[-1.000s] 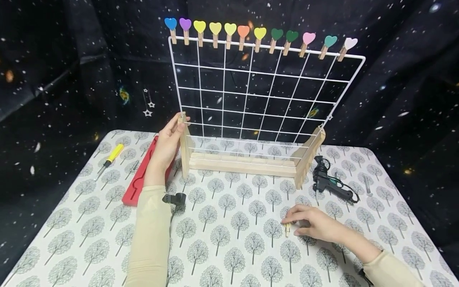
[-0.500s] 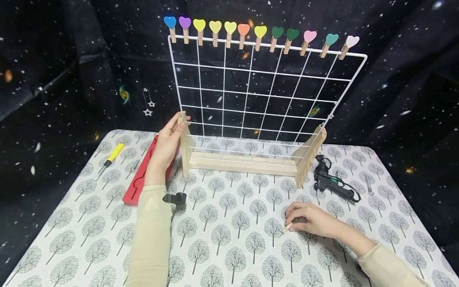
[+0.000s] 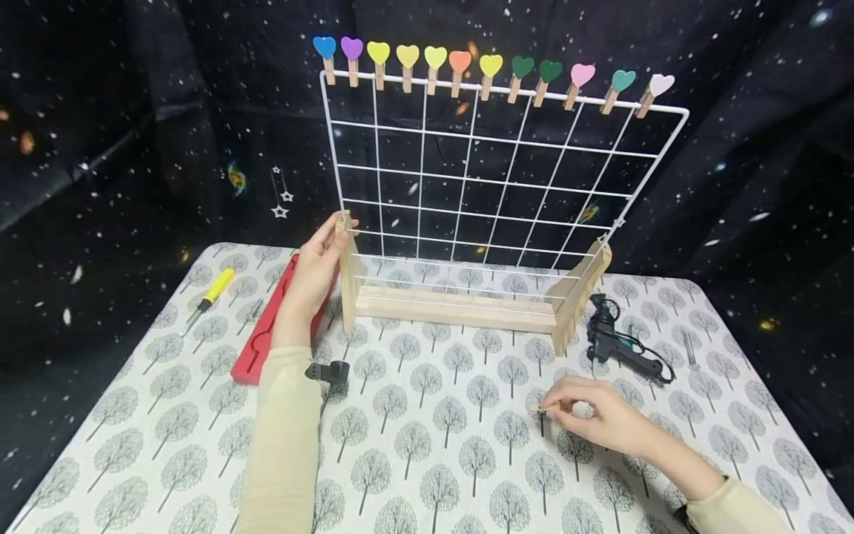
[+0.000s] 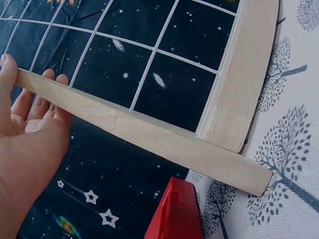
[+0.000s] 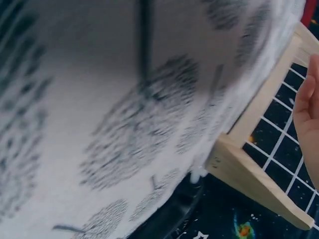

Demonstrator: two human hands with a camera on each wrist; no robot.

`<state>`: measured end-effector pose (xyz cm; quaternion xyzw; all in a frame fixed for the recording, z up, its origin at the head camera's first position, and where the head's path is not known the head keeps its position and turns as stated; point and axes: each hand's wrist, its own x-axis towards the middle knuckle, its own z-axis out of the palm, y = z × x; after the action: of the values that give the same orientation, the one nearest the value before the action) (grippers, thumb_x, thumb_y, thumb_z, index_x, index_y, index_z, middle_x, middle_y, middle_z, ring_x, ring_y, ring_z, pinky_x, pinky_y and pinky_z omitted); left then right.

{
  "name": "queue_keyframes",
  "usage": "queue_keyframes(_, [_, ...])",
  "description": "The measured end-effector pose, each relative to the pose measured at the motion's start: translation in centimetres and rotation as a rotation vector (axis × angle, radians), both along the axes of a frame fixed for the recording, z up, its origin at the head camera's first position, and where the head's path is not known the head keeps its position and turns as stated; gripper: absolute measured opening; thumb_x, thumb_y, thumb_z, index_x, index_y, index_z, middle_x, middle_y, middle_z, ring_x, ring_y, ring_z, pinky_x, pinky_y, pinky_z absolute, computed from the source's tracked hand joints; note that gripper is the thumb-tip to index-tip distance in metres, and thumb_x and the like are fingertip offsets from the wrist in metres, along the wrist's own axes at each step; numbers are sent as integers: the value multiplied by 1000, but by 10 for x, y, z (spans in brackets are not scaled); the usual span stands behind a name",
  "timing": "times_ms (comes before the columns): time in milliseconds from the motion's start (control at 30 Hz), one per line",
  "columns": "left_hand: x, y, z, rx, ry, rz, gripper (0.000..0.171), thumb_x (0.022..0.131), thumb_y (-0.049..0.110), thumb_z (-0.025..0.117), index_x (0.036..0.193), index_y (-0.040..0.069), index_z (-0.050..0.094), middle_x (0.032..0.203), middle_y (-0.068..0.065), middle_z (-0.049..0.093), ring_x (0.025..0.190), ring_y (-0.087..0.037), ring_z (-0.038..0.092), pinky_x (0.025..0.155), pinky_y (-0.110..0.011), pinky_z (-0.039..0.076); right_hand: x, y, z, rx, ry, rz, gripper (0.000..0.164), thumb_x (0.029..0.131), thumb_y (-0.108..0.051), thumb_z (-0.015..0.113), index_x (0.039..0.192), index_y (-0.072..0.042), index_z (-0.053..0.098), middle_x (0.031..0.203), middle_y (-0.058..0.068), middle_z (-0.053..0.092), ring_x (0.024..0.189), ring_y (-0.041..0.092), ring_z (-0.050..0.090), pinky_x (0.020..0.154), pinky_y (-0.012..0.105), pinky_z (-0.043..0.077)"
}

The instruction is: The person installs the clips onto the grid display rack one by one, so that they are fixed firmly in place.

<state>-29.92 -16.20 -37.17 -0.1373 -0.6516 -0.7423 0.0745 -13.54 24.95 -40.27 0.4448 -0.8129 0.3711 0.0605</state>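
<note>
A white wire grid (image 3: 467, 178) leans back in a wooden stand (image 3: 454, 308). Heart-topped clothespins (image 3: 460, 70) in several colours line its top bar. My left hand (image 3: 316, 271) grips the upper end of the stand's left upright, thumb on one side and fingers behind, as the left wrist view also shows the hand (image 4: 35, 139) at that wooden bar (image 4: 124, 122). Over the tablecloth, in front of the stand's right end, my right hand (image 3: 597, 415) pinches a small wooden clothespin (image 3: 550, 406), mostly hidden by the fingers. Only part of this hand (image 5: 309, 114) enters the right wrist view.
A red tray (image 3: 256, 345) lies beside my left forearm, and a yellow-handled screwdriver (image 3: 210, 297) farther left. To the right of the stand lies a black glue gun (image 3: 620, 348) with its cord. Dark star-patterned cloth (image 3: 133, 148) hangs behind the table.
The right hand has picked the small clothespin up from the tablecloth and now holds it between thumb and fingertips, turned out of sight. The left hand keeps its hold on the upright.
</note>
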Motion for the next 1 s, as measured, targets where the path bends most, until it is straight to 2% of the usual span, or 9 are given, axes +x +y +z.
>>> queue_keyframes(167, [0, -1, 0, 19, 20, 8, 49, 87, 28, 49, 133, 19, 35, 126, -6, 47, 115, -14, 43, 102, -27, 28, -6, 2, 19, -133, 1, 39, 38, 61, 18, 63, 90, -7, 65, 87, 8, 60, 77, 12, 55, 62, 16, 47])
queue_keyframes(267, [1, -2, -1, 27, 11, 7, 51, 86, 28, 50, 133, 18, 34, 126, -6, 47, 115, -14, 43, 102, -29, 27, -12, 11, 34, -130, -56, -48, 34, 62, 14, 67, 88, -8, 67, 90, 6, 60, 78, 11, 55, 57, 17, 46])
queue_keyframes(400, [1, -1, -1, 11, 13, 4, 51, 86, 29, 50, 134, 18, 34, 127, -9, 46, 115, -14, 43, 103, -31, 26, -17, 22, 67, -104, -119, -237, 28, 66, 8, 68, 89, -7, 67, 94, -1, 60, 68, 7, 53, 48, 17, 43])
queue_keyframes(433, [1, 0, -1, 9, 15, 4, 52, 86, 29, 50, 134, 18, 34, 128, -10, 45, 115, -14, 43, 103, -32, 26, -19, 24, 77, -144, -141, -231, 28, 67, 11, 65, 92, -3, 66, 93, 2, 61, 68, 9, 55, 51, 18, 45])
queue_keyframes(533, [1, 1, -2, 14, 13, 2, 52, 86, 30, 51, 134, 18, 34, 127, -9, 46, 115, -14, 43, 103, -33, 26, -23, 24, 108, -210, -79, -282, 29, 69, 16, 61, 97, 6, 63, 85, 4, 65, 69, 9, 60, 58, 16, 48])
queue_keyframes(633, [2, 3, -1, 17, 10, -1, 52, 85, 31, 51, 133, 20, 35, 127, -9, 46, 115, -14, 43, 103, -33, 26, -29, 22, 136, -368, -19, -283, 27, 70, 21, 56, 97, 17, 57, 76, 12, 66, 69, 13, 63, 65, 18, 50])
queue_keyframes(667, [2, 3, -1, 17, 9, -1, 51, 85, 31, 51, 133, 21, 36, 127, -9, 46, 115, -14, 43, 103, -33, 26, -30, 21, 145, -381, 19, -341, 26, 72, 17, 57, 98, 16, 58, 76, 9, 66, 68, 11, 63, 64, 16, 49])
queue_keyframes(833, [2, 2, -2, 22, 5, 1, 51, 85, 31, 51, 133, 20, 35, 126, -6, 47, 115, -15, 43, 103, -33, 25, -42, 21, 175, -589, 93, -337, 25, 76, 14, 55, 100, 19, 55, 89, 11, 64, 69, 10, 62, 58, 12, 46])
queue_keyframes(1000, [3, 1, -2, 1, 5, 10, 49, 85, 32, 50, 132, 24, 36, 125, -3, 48, 115, -14, 43, 103, -32, 25, -55, 20, 202, -587, 130, -408, 28, 73, 13, 59, 101, 15, 57, 90, 9, 63, 66, 7, 61, 56, 10, 45])
